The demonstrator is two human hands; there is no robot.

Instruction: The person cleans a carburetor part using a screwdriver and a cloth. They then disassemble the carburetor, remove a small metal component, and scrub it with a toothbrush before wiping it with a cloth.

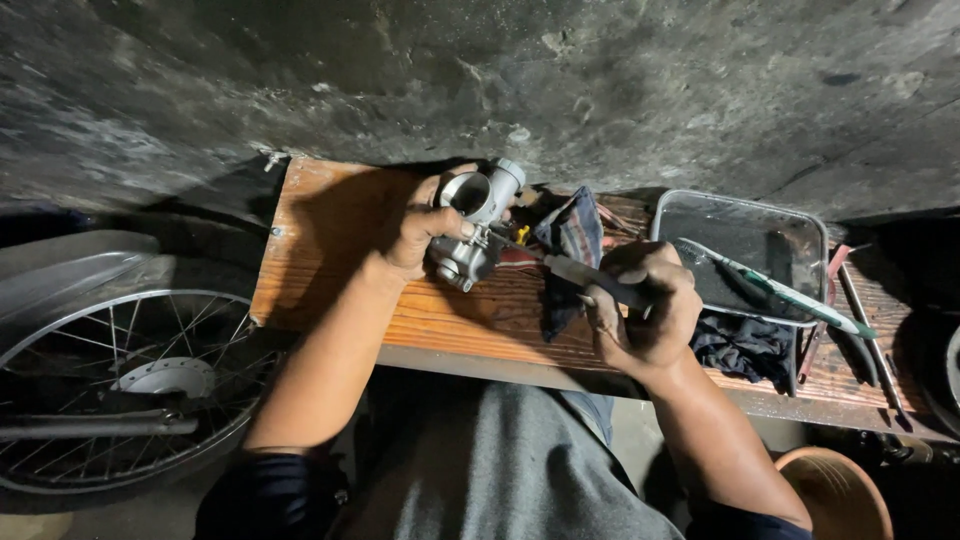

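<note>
A silver cast-metal carburettor body (474, 222) with a round open throat is held up above the orange-brown wooden counter (330, 240) by the left hand (425, 228), whose fingers are wrapped closed around its side, thumb pressed across the casting. The right hand (640, 310) is closed in a fist around the dark handle of a screwdriver (590, 278), whose shaft runs leftward so that its tip meets the lower part of the carburettor; the exact point of contact is too small to be made out.

The step in hand appears to be the turning of a screw low on the casting. What seems called for is that the tip be kept seated squarely while the casting is braced firmly, since a slip could round the screw head.

A crumpled dark blue rag (570, 240) lies on the counter just behind the tool. Farther right, a shallow rectangular metal tray (740, 215) holds a green-and-white toothbrush (780, 290), with another dark cloth (745, 345) beside its near edge. A spoked motorcycle wheel (130, 380) can be seen at the left, below the counter, and a round clay-coloured rim (835, 490) at the lower right.
</note>
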